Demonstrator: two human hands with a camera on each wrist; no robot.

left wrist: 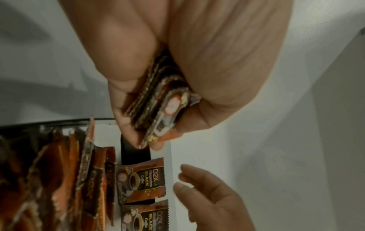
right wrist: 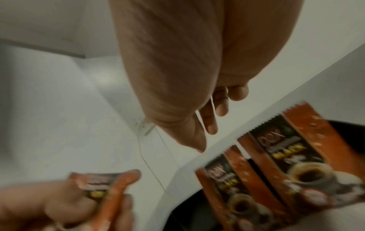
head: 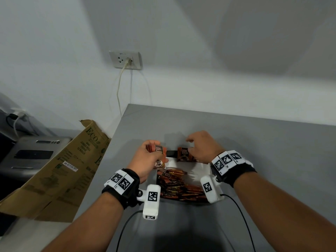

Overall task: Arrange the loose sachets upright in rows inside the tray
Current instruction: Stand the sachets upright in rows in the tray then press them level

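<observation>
My left hand [head: 151, 152] grips a stack of brown-orange D2X coffee sachets [head: 158, 149] at the tray's far left corner; the left wrist view shows the stack [left wrist: 158, 107] edge-on between thumb and fingers. The white-walled tray [head: 192, 167] lies on the grey table. Two sachets [left wrist: 142, 179] stand upright against its far wall, also seen as upright sachets [right wrist: 292, 157] in the right wrist view. A loose heap of sachets [head: 180, 186] fills the tray's near part. My right hand [head: 195, 145] hovers just over the upright sachets [head: 184, 154], its fingers [right wrist: 210, 123] relaxed and holding nothing.
A tilted cardboard box [head: 60, 171] leans beside the table's left edge, with a grey appliance [head: 34, 155] behind it. A wall socket [head: 125, 60] with a hanging cord sits above the table's far left corner. Bare grey tabletop [head: 263, 146] stretches to the right.
</observation>
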